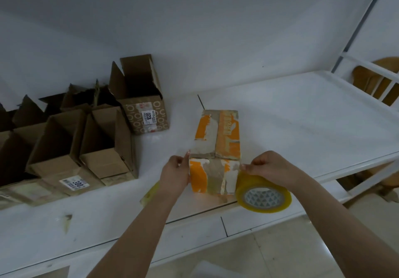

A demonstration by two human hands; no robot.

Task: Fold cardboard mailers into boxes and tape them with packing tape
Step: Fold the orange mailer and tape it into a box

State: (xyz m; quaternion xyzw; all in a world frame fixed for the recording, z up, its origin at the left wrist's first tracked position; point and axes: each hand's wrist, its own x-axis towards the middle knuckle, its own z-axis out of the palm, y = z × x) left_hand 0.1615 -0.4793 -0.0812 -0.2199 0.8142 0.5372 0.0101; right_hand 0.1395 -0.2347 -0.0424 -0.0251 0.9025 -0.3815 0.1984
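Cardboard is what I am dealing with: a small orange-and-white printed box (217, 148) sitting on the white table (302, 115), flaps closed on top, just in front of me. My left hand (176, 173) is pressing against its near left corner, fingers curled loosely with one fingertip raised at the edge; I cannot tell whether it is pinching a tape end. My right hand (264, 163) is pinching at the box's near right corner, right above the yellowish packing tape roll (262, 193), which is leaning against the box side. I am judging the box light, hollow and fairly stiff at its edges but soft across the flaps, so corners are where I am bracing it. The tape looks slick and clingy; gripping the roll's rim seems safest. Open brown boxes (86, 139) are standing well to the left
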